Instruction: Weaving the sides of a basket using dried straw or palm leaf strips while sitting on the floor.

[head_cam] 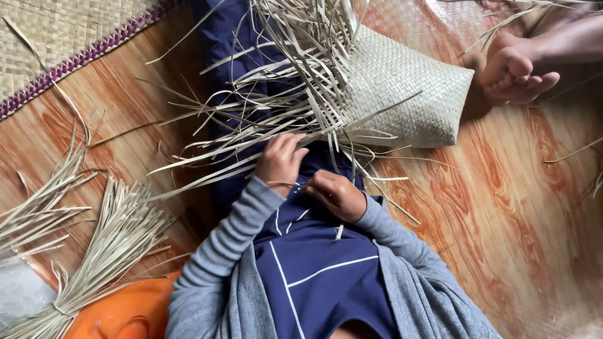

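A half-woven pale straw basket (402, 94) lies across my lap on dark blue cloth, with several loose strips (270, 94) fanning out from its unfinished edge toward the left. My left hand (281, 161) rests on those strips, fingers curled over a few of them. My right hand (336, 194) sits just beside it, fingers closed and pinching a thin strip near my lap. Both arms wear grey sleeves.
A bundle of dried strips (107, 251) lies on the floor at the left beside an orange thing (125, 314). A woven mat with purple trim (56, 37) fills the top left. A bare foot (515, 75) rests on the wood-pattern floor at the top right.
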